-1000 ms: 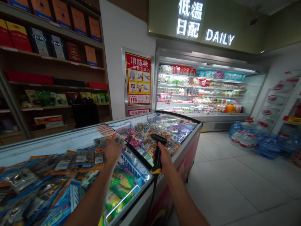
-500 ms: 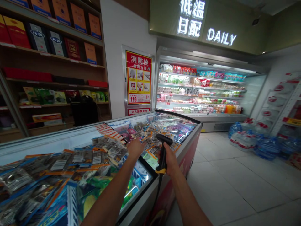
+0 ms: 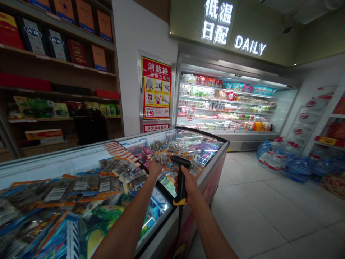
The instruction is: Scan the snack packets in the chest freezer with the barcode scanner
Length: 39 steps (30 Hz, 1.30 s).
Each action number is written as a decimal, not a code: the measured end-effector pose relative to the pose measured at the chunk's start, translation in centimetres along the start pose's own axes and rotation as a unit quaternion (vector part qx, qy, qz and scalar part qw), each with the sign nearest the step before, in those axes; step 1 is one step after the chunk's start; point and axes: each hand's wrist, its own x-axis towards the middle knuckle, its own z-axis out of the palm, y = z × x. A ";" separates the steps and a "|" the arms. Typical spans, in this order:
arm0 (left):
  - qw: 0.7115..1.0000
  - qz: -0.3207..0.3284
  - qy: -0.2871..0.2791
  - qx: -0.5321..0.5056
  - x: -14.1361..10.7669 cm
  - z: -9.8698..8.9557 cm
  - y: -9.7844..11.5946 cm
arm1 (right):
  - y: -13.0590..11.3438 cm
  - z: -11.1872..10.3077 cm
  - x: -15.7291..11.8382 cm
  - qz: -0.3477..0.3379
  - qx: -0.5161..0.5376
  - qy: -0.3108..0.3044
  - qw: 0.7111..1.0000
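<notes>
Left hand (image 3: 155, 168) pinches a packet (image 3: 162, 157) above the chest freezer (image 3: 212, 169), right hand (image 3: 188, 183) wraps the scanner (image 3: 180, 181) just beside it; hold packet flat, square to scanner head, fingers off its face

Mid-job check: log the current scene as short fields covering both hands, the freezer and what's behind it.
left hand: fingers at a small clear packet; exact grip unclear
right hand: wrapped around a black-and-yellow barcode scanner, head up
cord: hangs below the handle
chest freezer: packaged goods both sides of the black divider
background: lit refrigerated display case, red fire-hydrant poster
</notes>
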 end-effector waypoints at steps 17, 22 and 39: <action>0.967 0.150 0.164 0.125 -1.8 -1.3 -1.1 | 0.4 2.4 -1.2 0.009 -0.021 -0.048 0.999; 0.962 0.162 0.172 0.133 -2.1 -1.3 -1.8 | -0.2 2.8 -1.6 0.021 -0.005 -0.044 0.999; 0.966 0.103 0.136 0.192 -2.9 -5.2 -2.7 | -0.2 3.3 -1.5 0.030 0.000 -0.045 0.999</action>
